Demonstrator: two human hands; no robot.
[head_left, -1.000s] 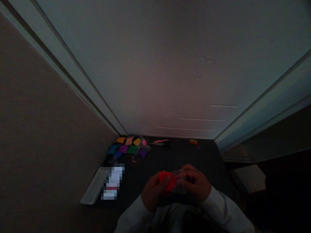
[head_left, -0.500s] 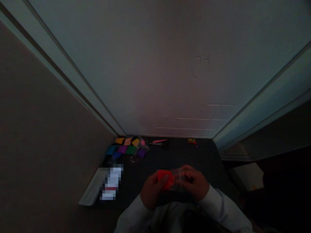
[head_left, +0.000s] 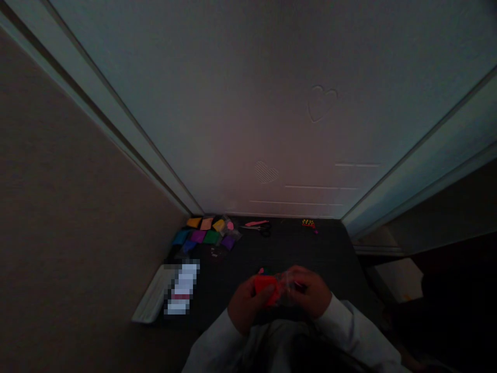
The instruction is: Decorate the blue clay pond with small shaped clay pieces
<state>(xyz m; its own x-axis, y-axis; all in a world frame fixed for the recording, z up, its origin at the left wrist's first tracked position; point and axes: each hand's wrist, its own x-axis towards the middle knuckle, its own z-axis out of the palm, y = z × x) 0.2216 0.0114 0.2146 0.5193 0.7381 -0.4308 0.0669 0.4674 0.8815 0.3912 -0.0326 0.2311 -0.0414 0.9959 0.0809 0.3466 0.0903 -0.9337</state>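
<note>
My left hand (head_left: 244, 306) is closed around a clear plastic bag with a flat, bright red piece (head_left: 263, 290) in it, its thumb pressing on the red face. At the bag's clear end (head_left: 286, 285), my right hand (head_left: 313, 294) pinches the plastic with bent fingers. Both hands are close together above the near part of the dark table. Just beyond the red piece, a small pink and greenish thing (head_left: 262, 271) shows partly, too dim to name.
Several coloured packets (head_left: 199, 237) lie at the back left of the dark table (head_left: 330, 254). Scissors (head_left: 256, 228) and a pink strip (head_left: 257, 223) are beside them. Small yellow-dotted red pieces (head_left: 308, 223) sit at the back right. A phone-like bright screen (head_left: 181, 290) lies at left. A wall rises behind.
The view has shifted slightly. My hands keep hold of the bag, with the red piece turned a little, and the small pink and greenish thing now shows beyond them.
</note>
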